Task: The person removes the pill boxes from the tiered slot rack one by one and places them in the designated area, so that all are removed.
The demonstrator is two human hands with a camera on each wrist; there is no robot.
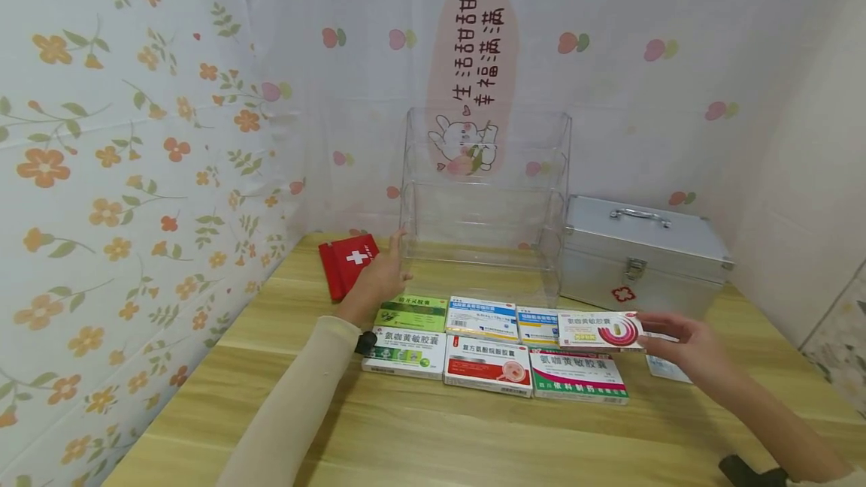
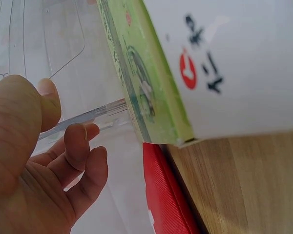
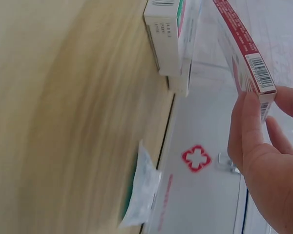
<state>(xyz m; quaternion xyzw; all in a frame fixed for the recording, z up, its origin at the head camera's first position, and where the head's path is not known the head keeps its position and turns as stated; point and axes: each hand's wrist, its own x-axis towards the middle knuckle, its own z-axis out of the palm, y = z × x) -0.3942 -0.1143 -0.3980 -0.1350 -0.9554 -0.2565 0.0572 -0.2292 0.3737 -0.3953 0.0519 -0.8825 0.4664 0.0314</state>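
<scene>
My right hand [image 1: 685, 343] pinches one end of a white and red medicine box [image 1: 599, 331], held above the boxes on the table. In the right wrist view its barcode end [image 3: 260, 73] sits between thumb and fingers. My left hand [image 1: 383, 273] grips the left side edge of a clear tiered display rack [image 1: 482, 255]; in the left wrist view the thumb [image 2: 50, 105] and curled fingers lie on either side of the clear panel. Before the rack lie two rows of medicine boxes, including a green one [image 1: 411, 314] and a red and white one [image 1: 489, 367].
A red first-aid pouch [image 1: 345, 265] lies left of the rack. At the right stands a silver medicine case [image 1: 643, 246] with a handle and latch. A small packet [image 1: 666, 368] lies beneath my right hand. Patterned cloth hangs behind and at the left.
</scene>
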